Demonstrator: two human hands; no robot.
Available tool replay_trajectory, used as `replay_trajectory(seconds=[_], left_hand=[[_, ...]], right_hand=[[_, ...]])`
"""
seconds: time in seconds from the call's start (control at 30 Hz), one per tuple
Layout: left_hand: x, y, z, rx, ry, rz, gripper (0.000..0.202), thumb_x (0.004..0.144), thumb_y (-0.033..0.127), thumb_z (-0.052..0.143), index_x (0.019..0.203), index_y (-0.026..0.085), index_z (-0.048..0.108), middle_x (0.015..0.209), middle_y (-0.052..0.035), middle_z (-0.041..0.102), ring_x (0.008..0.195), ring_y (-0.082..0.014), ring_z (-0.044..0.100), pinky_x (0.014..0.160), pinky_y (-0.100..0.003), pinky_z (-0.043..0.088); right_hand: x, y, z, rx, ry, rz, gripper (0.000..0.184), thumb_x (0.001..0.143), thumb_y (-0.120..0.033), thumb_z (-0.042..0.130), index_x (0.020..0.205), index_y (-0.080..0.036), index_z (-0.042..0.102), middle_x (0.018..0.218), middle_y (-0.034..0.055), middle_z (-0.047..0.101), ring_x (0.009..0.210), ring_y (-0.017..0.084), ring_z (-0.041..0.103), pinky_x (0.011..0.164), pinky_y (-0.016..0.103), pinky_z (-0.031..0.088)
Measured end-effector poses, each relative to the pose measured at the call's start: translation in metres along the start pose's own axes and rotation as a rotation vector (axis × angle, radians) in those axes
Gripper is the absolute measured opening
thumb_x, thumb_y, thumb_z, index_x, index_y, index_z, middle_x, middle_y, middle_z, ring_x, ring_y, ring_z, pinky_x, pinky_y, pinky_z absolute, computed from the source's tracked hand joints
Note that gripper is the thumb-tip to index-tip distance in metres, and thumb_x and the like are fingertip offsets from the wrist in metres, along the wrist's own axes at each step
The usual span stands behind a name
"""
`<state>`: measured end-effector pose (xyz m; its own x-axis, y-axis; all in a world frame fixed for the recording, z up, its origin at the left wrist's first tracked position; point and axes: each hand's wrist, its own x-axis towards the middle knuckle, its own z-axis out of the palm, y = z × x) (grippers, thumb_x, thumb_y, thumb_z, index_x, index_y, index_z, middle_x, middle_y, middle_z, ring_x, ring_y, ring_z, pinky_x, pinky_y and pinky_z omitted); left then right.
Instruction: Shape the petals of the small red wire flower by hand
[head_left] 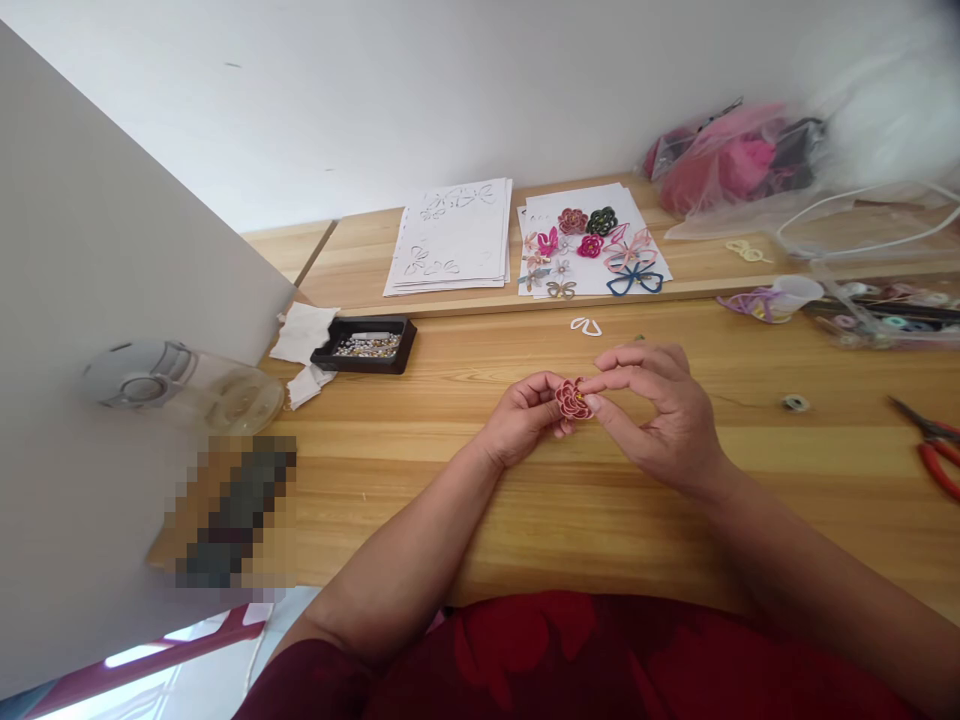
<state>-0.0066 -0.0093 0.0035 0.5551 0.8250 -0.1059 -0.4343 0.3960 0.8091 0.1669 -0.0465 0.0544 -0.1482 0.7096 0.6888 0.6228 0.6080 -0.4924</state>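
A small dusky-pink flower [574, 400] with layered looped petals and a yellowish centre is held up over the wooden table. My left hand [525, 415] is closed around its left side and underside, thumb against the petals. My right hand [660, 410] comes from the right, with thumb and index fingertips pinched at the flower's centre and right edge. Its other fingers are loosely curled above. Whatever finer part lies between those fingertips is too small to make out. Just beyond the hands lies a white looped petal piece [586, 327].
Finished flowers and butterflies lie on a paper sheet [652, 215] on the raised shelf, beside drawn patterns [454, 235]. At left are a black bead tray [409, 345] and a clear jar [240, 395]. Rightward are a small spool [796, 403], red-handled pliers [937, 460] and a white cup [796, 295].
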Motion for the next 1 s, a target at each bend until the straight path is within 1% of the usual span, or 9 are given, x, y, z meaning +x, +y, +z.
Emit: replay_trajectory(seconds=[0.17, 0.37, 0.5, 0.63, 0.73, 0.8, 0.87, 1.0], left_hand=[[0.0, -0.001, 0.003, 0.049, 0.013, 0.045, 0.043, 0.066, 0.041, 0.088, 0.085, 0.014, 0.06, 0.071, -0.001, 0.068, 0.054, -0.0083, 0.059, 0.053, -0.021, 0.043], [0.0, -0.001, 0.005, 0.096, 0.031, 0.097, 0.041, 0.069, 0.044, 0.086, 0.084, 0.015, 0.061, 0.072, -0.0013, 0.067, 0.063, -0.011, 0.062, 0.056, -0.022, 0.046], [0.001, -0.003, 0.004, 0.104, 0.039, 0.121, 0.041, 0.069, 0.044, 0.085, 0.082, 0.015, 0.06, 0.074, -0.0022, 0.068, 0.065, -0.0111, 0.062, 0.055, -0.021, 0.047], [0.002, -0.004, 0.004, 0.094, 0.045, 0.146, 0.039, 0.071, 0.043, 0.085, 0.081, 0.015, 0.06, 0.075, -0.0017, 0.067, 0.064, -0.0099, 0.061, 0.054, -0.02, 0.048], [0.001, -0.003, 0.005, 0.091, 0.057, 0.135, 0.041, 0.069, 0.043, 0.086, 0.081, 0.015, 0.06, 0.076, -0.0017, 0.067, 0.064, -0.01, 0.062, 0.054, -0.02, 0.048], [0.001, -0.003, 0.005, 0.086, 0.054, 0.107, 0.041, 0.067, 0.042, 0.087, 0.082, 0.014, 0.061, 0.078, -0.0028, 0.068, 0.067, -0.011, 0.063, 0.054, -0.02, 0.049], [0.001, -0.002, 0.004, 0.069, 0.047, 0.073, 0.04, 0.066, 0.04, 0.088, 0.083, 0.014, 0.062, 0.08, -0.0032, 0.069, 0.068, -0.0111, 0.063, 0.053, -0.019, 0.049], [0.001, 0.001, 0.003, 0.044, 0.077, 0.028, 0.04, 0.062, 0.037, 0.089, 0.082, 0.013, 0.065, 0.081, -0.0031, 0.069, 0.064, -0.0092, 0.061, 0.047, -0.016, 0.043]], right_hand=[[0.002, -0.001, -0.003, -0.083, 0.01, -0.008, 0.002, 0.087, -0.023, 0.068, 0.086, -0.024, 0.07, 0.098, 0.0041, 0.066, 0.093, 0.026, 0.061, 0.092, 0.048, 0.044], [0.001, -0.003, -0.003, -0.186, 0.04, -0.041, 0.006, 0.086, -0.025, 0.071, 0.082, -0.024, 0.067, 0.097, 0.0042, 0.067, 0.098, 0.029, 0.06, 0.092, 0.049, 0.045], [-0.001, -0.003, 0.0, -0.188, 0.057, -0.009, 0.008, 0.085, -0.022, 0.071, 0.079, -0.023, 0.065, 0.095, 0.0036, 0.067, 0.096, 0.028, 0.06, 0.095, 0.05, 0.045], [-0.006, -0.005, 0.006, -0.166, 0.082, 0.068, 0.011, 0.083, -0.022, 0.069, 0.074, -0.023, 0.063, 0.093, 0.004, 0.068, 0.092, 0.027, 0.06, 0.091, 0.05, 0.046], [-0.009, -0.005, 0.008, -0.107, 0.077, 0.166, 0.011, 0.082, -0.022, 0.068, 0.073, -0.023, 0.062, 0.092, 0.0032, 0.069, 0.09, 0.027, 0.061, 0.087, 0.049, 0.047], [-0.009, -0.005, 0.007, -0.067, 0.051, 0.201, 0.01, 0.082, -0.022, 0.067, 0.074, -0.023, 0.062, 0.091, 0.0026, 0.069, 0.09, 0.026, 0.063, 0.087, 0.049, 0.048], [-0.007, -0.004, 0.003, -0.058, 0.02, 0.189, 0.008, 0.084, -0.022, 0.067, 0.077, -0.024, 0.063, 0.093, 0.0026, 0.069, 0.091, 0.027, 0.063, 0.089, 0.049, 0.047], [0.001, -0.004, -0.007, -0.098, -0.008, 0.084, 0.002, 0.089, -0.022, 0.067, 0.087, -0.023, 0.068, 0.102, 0.004, 0.067, 0.096, 0.026, 0.063, 0.095, 0.049, 0.044]])
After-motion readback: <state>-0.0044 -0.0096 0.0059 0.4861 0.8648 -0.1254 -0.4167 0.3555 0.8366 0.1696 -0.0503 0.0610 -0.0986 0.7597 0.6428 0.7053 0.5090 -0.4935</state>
